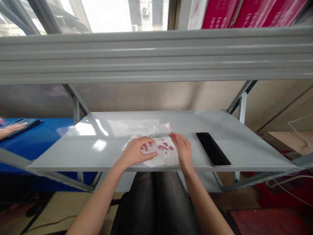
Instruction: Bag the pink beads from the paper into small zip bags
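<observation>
Centre frame: left hand (pixel 134 149) holds clear bag (pixel 151 149); keep its red-edged mouth steady beside red beads (pixel 165 144). Right hand (pixel 184 149): can't tell if holding anything.

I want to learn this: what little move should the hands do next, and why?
Perhaps the right hand should pick up one of the small red balls: many lie loose on the white sheet beside it, and the left hand holds a clear bag, its red-striped edge towards them.

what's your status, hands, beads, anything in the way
Left hand holds small clear bag. Right hand beside white sheet, grip unclear. Pink beads loose on sheet. Phone to the right, apart from both hands.
</observation>
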The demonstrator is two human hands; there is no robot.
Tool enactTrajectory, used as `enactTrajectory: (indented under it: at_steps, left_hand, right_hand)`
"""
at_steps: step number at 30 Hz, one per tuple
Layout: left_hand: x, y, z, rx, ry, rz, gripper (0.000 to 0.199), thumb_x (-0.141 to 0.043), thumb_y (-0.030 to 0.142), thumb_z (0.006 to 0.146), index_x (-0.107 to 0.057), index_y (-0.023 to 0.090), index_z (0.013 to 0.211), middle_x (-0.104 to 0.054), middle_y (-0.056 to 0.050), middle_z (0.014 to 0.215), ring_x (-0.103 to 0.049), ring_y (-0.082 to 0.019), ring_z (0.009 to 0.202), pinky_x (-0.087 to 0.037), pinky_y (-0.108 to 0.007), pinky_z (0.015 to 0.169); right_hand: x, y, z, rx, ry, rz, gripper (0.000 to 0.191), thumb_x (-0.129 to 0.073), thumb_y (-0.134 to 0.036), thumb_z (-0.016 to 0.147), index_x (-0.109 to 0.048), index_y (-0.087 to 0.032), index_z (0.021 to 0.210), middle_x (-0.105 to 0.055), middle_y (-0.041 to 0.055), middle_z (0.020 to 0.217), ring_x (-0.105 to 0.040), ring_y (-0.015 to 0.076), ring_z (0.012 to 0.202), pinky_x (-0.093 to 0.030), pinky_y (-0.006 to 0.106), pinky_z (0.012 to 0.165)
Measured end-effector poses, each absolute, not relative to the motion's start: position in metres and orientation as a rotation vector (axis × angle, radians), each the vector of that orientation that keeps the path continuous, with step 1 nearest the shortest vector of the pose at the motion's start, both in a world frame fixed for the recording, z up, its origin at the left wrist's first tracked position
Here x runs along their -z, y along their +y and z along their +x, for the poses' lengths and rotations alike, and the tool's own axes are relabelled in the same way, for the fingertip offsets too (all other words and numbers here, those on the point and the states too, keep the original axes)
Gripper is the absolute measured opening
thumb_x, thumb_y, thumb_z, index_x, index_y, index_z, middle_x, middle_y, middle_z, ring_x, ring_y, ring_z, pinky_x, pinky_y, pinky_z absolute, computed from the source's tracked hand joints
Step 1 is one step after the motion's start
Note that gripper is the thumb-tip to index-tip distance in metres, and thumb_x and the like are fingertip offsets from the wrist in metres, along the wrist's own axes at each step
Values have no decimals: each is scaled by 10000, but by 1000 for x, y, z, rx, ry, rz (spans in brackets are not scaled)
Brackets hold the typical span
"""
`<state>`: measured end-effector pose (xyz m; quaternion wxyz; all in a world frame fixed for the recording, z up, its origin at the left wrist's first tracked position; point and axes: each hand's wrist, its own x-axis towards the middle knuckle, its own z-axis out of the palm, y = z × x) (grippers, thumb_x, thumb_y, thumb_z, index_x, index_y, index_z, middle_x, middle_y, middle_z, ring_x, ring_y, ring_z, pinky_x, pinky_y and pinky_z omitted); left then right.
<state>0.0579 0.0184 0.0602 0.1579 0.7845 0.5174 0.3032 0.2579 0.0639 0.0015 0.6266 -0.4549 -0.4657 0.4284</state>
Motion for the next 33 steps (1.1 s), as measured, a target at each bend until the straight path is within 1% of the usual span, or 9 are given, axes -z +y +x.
enactTrajectory:
  at_steps: [5,8,13,17,20,24,30,33]
  left_hand:
    - [-58,47,53,-615,1544,2391,350,-728,457,760,-717,226,1023,-741,-16,898,-668,-206,772,-486,-301,706]
    - [-56,53,52,-487,1591,2448,372,-708,498,757,-721,231,1014,-746,-28,907,-680,-241,808,-471,-311,702]
    - [-61,58,55,-324,1620,2507,367,-677,507,759,-720,245,1012,-759,-37,948,-685,-264,862,-461,-305,693]
    - [-70,63,58,-218,1620,2548,332,-682,460,728,-723,253,984,-757,-35,958,-682,-268,884,-454,-299,693]
    - [-76,66,61,-142,1611,2573,351,-688,467,706,-722,255,984,-759,-32,933,-682,-269,873,-443,-295,678]
    - [-79,67,64,-68,1608,2606,348,-677,461,713,-721,251,988,-764,-39,939,-684,-272,874,-428,-294,661]
    - [-79,68,69,-24,1607,2653,350,-679,475,710,-719,257,981,-751,-23,900,-678,-253,852,-419,-289,651]
    - [-81,69,73,-18,1597,2692,330,-695,458,699,-722,254,957,-735,-29,886,-662,-258,860,-426,-307,684]
  right_hand:
    - [2,80,239,-861,-1207,-1173,398,-465,-398,873,-756,-126,870,-773,148,939,-695,286,931,-509,401,887]
    - [2,76,235,-794,-1284,-1231,436,-438,-408,889,-767,-123,913,-774,143,914,-691,286,899,-501,385,851]
    - [2,71,235,-723,-1361,-1286,478,-392,-411,922,-767,-118,958,-773,129,867,-690,273,857,-502,352,788]
    - [3,72,235,-692,-1406,-1296,494,-366,-402,937,-769,-115,945,-771,128,849,-691,265,825,-501,339,765]
    - [3,73,234,-679,-1438,-1297,496,-358,-397,940,-769,-118,947,-773,131,869,-692,260,813,-495,334,759]
    - [5,75,233,-664,-1469,-1305,499,-354,-404,942,-769,-127,949,-777,137,893,-696,266,844,-492,332,767]
    - [4,74,232,-664,-1494,-1308,482,-360,-393,945,-768,-137,939,-780,135,898,-699,260,834,-483,318,764]
    - [3,74,232,-681,-1482,-1295,467,-372,-387,939,-768,-140,931,-778,133,892,-698,260,839,-478,317,769]
